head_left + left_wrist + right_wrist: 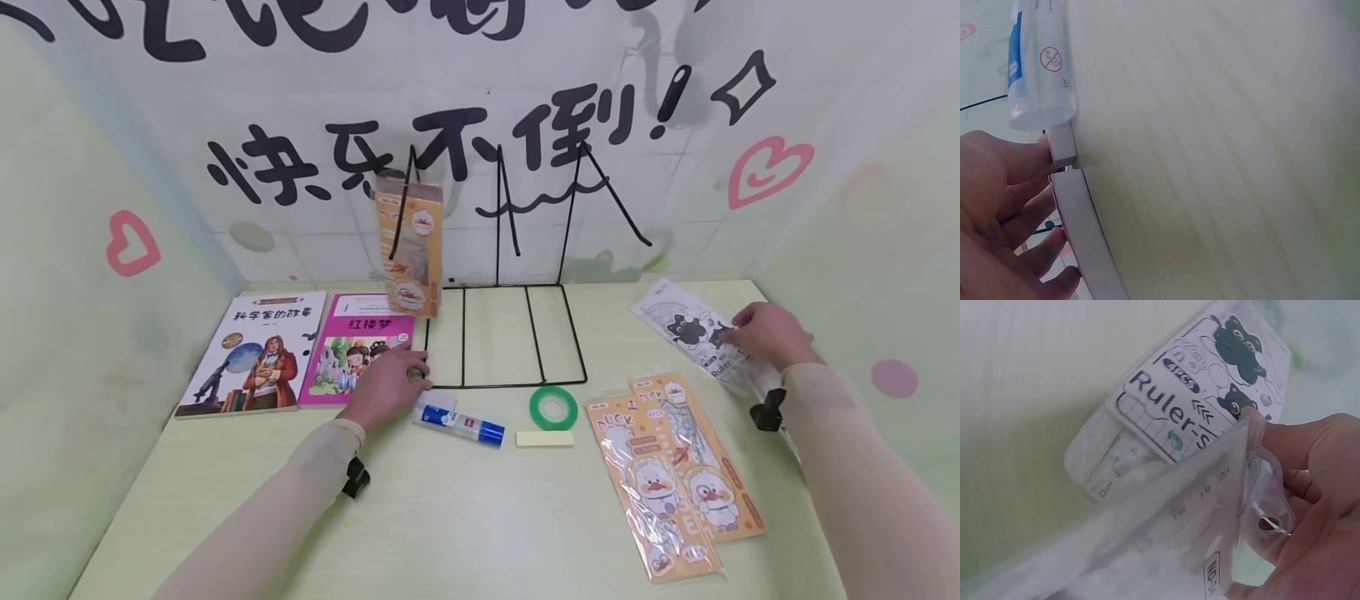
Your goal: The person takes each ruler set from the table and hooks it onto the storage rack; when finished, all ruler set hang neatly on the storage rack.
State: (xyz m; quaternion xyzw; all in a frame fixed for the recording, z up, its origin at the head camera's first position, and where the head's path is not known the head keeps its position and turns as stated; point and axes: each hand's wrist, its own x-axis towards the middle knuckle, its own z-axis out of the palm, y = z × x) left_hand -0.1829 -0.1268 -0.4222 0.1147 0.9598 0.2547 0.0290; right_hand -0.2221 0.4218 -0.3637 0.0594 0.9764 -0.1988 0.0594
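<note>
My left hand lies over the lower right corner of the pink book, fingers spread loosely. In the left wrist view its fingertips touch the book's edge and a small white block beside it. Close by lies a glue stick with a blue cap. At the right, my right hand grips a clear ruler-set packet by the end with the hang hole. Beneath that hand another ruler-set packet, printed with black cats, lies on the table.
A black wire rack stands at the back, an orange duck packet hanging on its left hook. Two more duck packets overlap at the right front. Green tape, a yellow note pad and a white book lie on the table.
</note>
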